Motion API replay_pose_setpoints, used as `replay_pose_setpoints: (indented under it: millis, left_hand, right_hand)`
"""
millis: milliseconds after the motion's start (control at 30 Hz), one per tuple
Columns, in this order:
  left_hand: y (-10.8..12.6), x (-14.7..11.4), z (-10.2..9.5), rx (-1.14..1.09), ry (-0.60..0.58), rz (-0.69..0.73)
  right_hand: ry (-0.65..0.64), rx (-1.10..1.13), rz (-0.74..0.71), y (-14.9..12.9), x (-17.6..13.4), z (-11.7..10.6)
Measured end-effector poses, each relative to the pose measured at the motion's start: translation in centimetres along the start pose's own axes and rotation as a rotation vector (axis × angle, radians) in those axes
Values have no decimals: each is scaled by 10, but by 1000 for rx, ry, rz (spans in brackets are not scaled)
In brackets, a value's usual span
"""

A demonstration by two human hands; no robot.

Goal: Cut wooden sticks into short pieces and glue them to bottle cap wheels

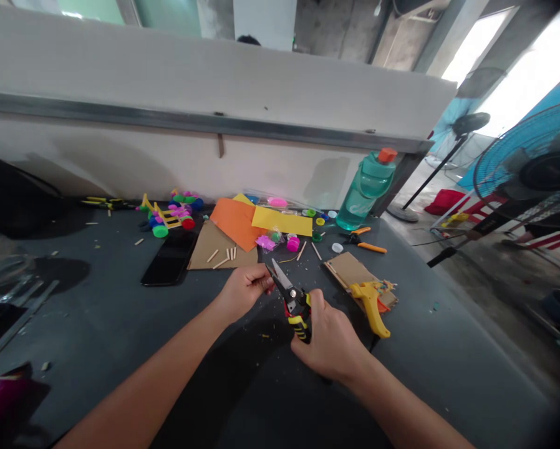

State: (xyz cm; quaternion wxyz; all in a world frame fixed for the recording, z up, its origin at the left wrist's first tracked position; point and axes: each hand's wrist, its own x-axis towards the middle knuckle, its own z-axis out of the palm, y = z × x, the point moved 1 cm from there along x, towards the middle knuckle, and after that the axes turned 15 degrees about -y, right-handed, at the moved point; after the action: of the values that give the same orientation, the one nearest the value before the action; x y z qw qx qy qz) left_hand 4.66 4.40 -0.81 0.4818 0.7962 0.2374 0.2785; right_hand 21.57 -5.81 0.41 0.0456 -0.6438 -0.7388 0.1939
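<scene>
My right hand (329, 337) is wrapped round the black and yellow handles of a pair of pruning shears (293, 299). Their blades point up and to the left, slightly apart. Close to the blade tips, my left hand (247, 288) is closed in a pinch; whatever lies between its fingers is too small or hidden to make out. Just beyond the hands, several short wooden sticks (232, 254) rest on a piece of brown cardboard (199, 248). More thin sticks (301, 251) lie on the dark table (242, 380).
A yellow glue gun (371, 305) lies on cardboard at right, near orange-handled pliers (371, 247) and a green bottle (366, 190). At left are a phone (168, 262) and a colourful wheeled model (168, 218). Orange paper (233, 218), yellow paper (282, 221) and bottle caps sit behind.
</scene>
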Motion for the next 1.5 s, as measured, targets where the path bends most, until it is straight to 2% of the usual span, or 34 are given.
replay_pose_setpoints:
  millis: [300,467,633,833,1100,1367,1500]
  left_hand:
    - [-1,0,2,-68,2,-59]
    - [7,4,2,-221,5,-30]
    - [16,4,3,-326,52,-66]
    - [17,4,3,-266,13,-50]
    - [14,0,-5,-48,-42,-48]
    - [11,-1,-14,-27,-122,50]
    - [13,-1,-16,-27,-134,45]
  right_hand:
    - [-15,13,35,0,0,2]
    - [-11,191,-17,-1,3,2]
    - [25,343,-34,0,4,-8]
    - [-5,324,-27,-1,1,-10]
    - [-5,213,-47,0,0,-5]
    - [-68,219,-80,-4,-4,-8]
    - [-89,227,-111,-4,-4,-9]
